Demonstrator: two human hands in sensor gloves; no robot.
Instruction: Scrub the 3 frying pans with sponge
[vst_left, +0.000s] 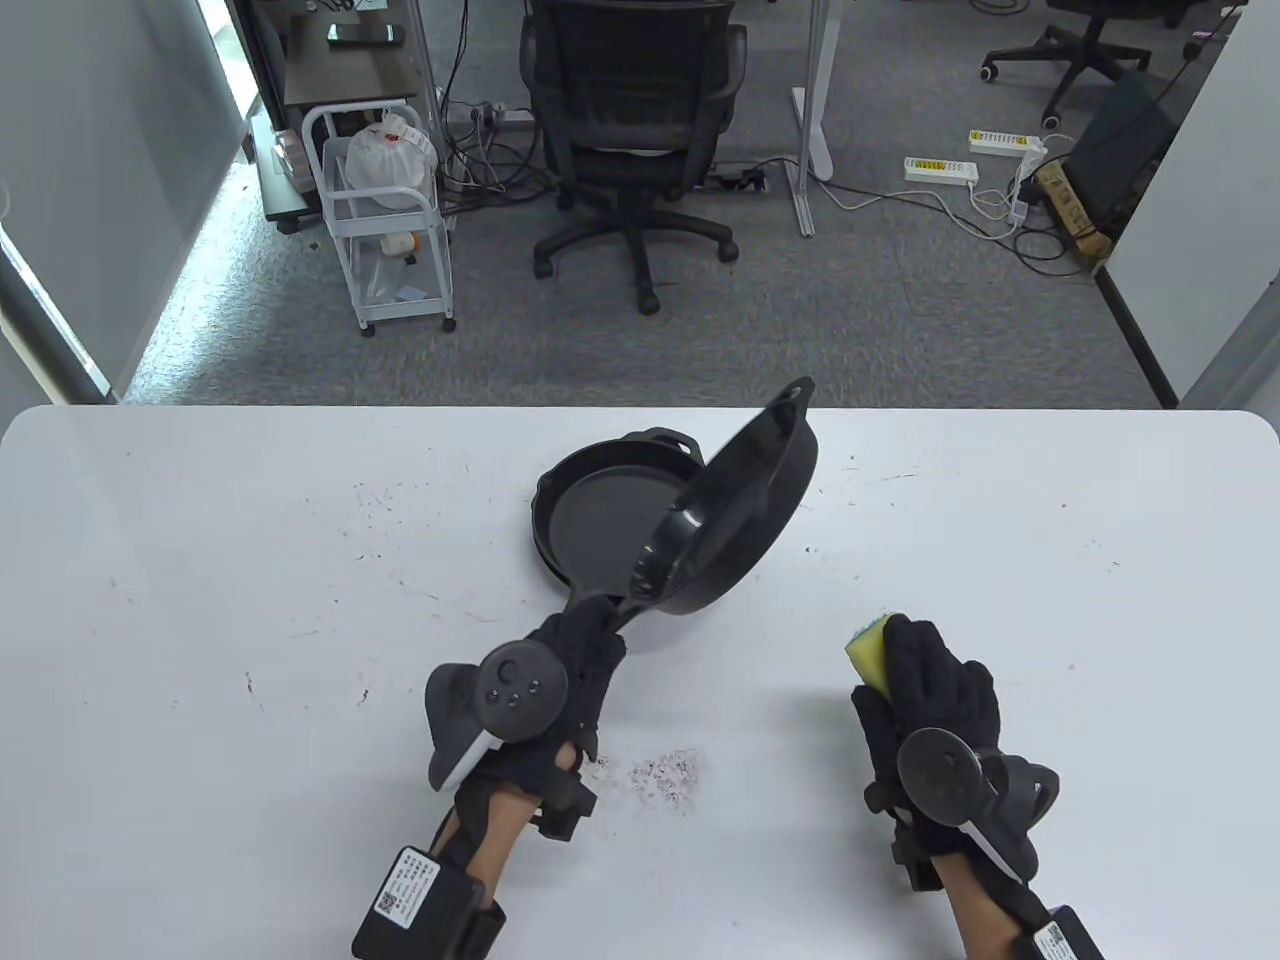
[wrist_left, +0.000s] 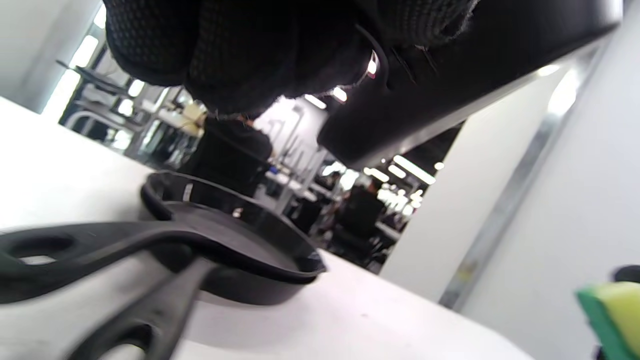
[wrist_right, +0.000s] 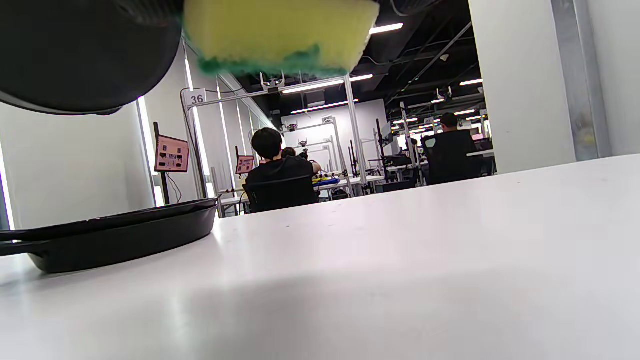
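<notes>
Frying pans first: I see two stacked flat on the white table (vst_left: 200, 560), the stack (vst_left: 590, 525) near the table's middle, with their two handles showing in my left wrist view. My left hand (vst_left: 570, 665) has its fingers curled round the handle of a third pan (vst_left: 735, 525), lifted and tilted above the stack. My right hand (vst_left: 925, 690) clamps a yellow-and-green sponge (vst_left: 872, 650), raised off the table to the right.
</notes>
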